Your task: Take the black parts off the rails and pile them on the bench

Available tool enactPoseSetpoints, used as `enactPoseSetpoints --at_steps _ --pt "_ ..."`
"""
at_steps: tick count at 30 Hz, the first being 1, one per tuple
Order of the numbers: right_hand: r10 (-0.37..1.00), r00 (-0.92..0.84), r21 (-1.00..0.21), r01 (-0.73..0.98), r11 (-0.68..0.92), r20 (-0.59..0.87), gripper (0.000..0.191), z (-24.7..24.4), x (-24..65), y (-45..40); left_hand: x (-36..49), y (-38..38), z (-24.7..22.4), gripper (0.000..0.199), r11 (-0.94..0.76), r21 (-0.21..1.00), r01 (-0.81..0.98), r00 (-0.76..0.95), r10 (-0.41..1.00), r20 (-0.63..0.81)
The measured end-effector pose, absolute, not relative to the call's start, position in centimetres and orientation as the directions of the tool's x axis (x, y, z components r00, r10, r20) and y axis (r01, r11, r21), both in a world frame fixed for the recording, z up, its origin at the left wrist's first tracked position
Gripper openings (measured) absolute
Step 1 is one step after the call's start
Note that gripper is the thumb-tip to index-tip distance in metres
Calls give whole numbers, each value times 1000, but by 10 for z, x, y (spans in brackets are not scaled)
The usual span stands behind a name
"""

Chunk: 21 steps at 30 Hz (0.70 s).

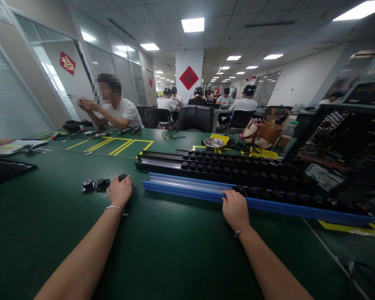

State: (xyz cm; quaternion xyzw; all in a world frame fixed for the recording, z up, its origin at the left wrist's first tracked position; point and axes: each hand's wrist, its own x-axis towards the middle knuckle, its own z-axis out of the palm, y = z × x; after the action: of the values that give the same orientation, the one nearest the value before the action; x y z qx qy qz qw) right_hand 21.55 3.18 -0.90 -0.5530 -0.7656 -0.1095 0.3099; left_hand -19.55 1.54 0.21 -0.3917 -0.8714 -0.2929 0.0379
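Small black parts and a blue rail, seen from above the worker's arms. The left hand (118, 192) is nearly closed, its fingertips curled about a black part (122, 177) at the left of the tabletop (168, 250); whether that part is lifted or rests on the surface cannot be told. Two loose parts, the near one (103, 184) and the far one (88, 186), lie just to its left, apart from the hand. The right hand (236, 209) is half curled at the near wall of the blue rail (181, 192), touching its upper edge (how firmly it grips, the view does not show). A row of seated parts (268, 193) begins just beyond its fingers; the rail's left stretch is bare. Two black rails (158, 165), also partly filled, lie behind. For sound handling, a part this small is probably best pinched by its sides, with its top left uncovered; the right hand should likely press lightly, steadying the rail against sliding, its fingers held out of the channel and off the seated row.
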Motion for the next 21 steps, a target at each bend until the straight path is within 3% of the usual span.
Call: enactPoseSetpoints --at_steps 5,17,21 --pt "778 -198 -163 919 359 596 16 -8 216 31 -237 0 -3 46 575 254 778 -628 730 269" --pt "768 -200 -163 916 367 609 22 -5 216 28 -289 -12 -2 48 657 128 743 -670 728 150" --pt "759 -184 -183 910 371 624 25 -6 215 28 -283 -10 0 45 674 154 723 -691 702 172"
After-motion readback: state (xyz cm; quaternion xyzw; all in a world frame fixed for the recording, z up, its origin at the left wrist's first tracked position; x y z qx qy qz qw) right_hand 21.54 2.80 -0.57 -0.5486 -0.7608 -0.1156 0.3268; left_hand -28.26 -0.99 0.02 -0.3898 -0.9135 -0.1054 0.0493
